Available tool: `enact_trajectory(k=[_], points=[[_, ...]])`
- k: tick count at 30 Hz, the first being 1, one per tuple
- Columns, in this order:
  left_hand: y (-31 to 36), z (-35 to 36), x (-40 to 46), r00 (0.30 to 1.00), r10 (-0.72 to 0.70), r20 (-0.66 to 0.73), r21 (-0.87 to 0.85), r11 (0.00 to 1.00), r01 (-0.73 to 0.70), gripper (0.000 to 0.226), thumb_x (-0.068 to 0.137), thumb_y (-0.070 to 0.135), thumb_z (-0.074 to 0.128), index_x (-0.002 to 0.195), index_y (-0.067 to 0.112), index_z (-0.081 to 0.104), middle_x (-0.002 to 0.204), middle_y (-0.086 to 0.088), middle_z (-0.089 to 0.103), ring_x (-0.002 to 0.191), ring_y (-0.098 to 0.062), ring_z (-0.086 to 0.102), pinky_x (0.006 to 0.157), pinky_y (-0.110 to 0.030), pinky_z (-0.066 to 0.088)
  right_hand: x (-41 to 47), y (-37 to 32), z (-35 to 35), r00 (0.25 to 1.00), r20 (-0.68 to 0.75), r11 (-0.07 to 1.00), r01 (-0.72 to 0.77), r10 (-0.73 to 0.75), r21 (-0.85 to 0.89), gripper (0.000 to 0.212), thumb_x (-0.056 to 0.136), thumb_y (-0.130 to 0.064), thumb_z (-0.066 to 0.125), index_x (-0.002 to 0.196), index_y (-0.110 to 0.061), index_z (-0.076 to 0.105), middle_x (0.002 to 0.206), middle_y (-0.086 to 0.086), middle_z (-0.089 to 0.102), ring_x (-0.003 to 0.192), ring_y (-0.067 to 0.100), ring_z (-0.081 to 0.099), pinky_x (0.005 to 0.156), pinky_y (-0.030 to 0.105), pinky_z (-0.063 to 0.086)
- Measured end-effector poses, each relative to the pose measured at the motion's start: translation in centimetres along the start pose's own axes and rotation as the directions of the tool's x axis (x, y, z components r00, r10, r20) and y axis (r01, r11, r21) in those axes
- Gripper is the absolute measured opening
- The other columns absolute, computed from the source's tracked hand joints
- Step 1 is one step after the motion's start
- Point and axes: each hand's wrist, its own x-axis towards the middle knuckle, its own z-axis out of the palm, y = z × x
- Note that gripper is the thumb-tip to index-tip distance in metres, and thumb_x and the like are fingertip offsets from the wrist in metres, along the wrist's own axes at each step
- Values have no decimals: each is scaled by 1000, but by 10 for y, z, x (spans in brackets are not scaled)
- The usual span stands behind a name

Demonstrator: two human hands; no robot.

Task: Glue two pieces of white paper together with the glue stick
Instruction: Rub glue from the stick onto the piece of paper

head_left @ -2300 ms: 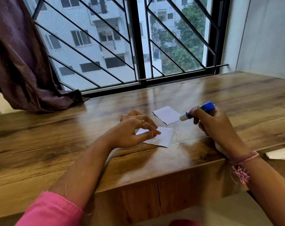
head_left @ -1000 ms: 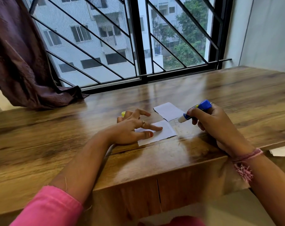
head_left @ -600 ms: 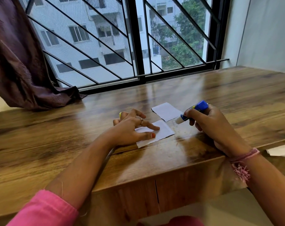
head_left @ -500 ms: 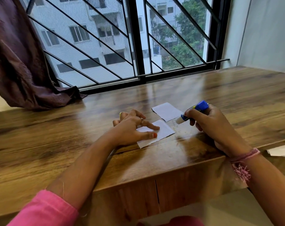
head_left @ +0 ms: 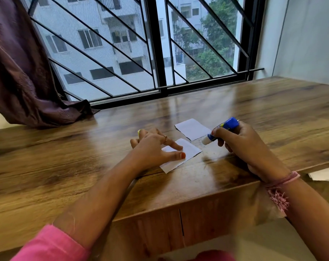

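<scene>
The right hand (head_left: 241, 142) is wrapped round the glue stick (head_left: 221, 129), whose long axis slants down and leftward, white tip lowest. That tip hangs just off the near right corner of the far paper (head_left: 192, 129). The near paper (head_left: 184, 154) lies lower left of the tip, close by, pinned flat to the wooden table (head_left: 65, 157) by the left hand (head_left: 154, 147), its fingers spread on the sheet and gripping nothing. Either sheet seems a short sweep leftward for the glue hand.
</scene>
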Motion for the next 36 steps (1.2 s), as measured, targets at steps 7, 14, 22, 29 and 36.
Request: enact_trajectory(k=[7,14,22,29,36], points=[[-14,-7,2,990,141,14,-94,986,-139,23,77,69,48,100,74,50,113,13,39,112,-15,29,82,-36,23,1,0,1,998,56,999,23,-22,-22,13,80,-31,67,82,-19,68,61,-4,67,44,-1,46,52,22,36],[-22,-10,2,978,155,137,-29,988,-152,42,66,82,43,107,76,45,124,22,28,117,-10,19,88,-33,13,0,1,2,993,106,994,65,-55,-92,20,82,-32,68,82,-12,67,46,-15,61,36,0,42,41,8,31],[-23,-8,3,976,133,172,-29,991,-130,42,67,82,42,108,74,48,123,21,30,114,-11,20,87,-34,14,-3,-2,3,988,125,967,119,-92,-227,17,80,-38,67,81,-21,70,65,-9,71,44,-3,47,49,13,34],[-21,-7,2,979,123,160,-54,992,-116,25,79,70,44,102,73,52,118,19,36,113,-14,26,92,-37,23,-2,-3,6,984,134,930,153,-113,-334,21,80,-40,65,82,-19,69,66,-6,70,51,-7,51,51,8,35],[-20,-7,2,981,131,142,-57,991,-124,19,86,62,50,102,71,53,117,18,37,112,-13,26,87,-34,21,-1,-4,6,985,132,920,150,-109,-362,26,80,-40,64,84,-15,69,66,-6,70,50,-5,51,51,10,36]])
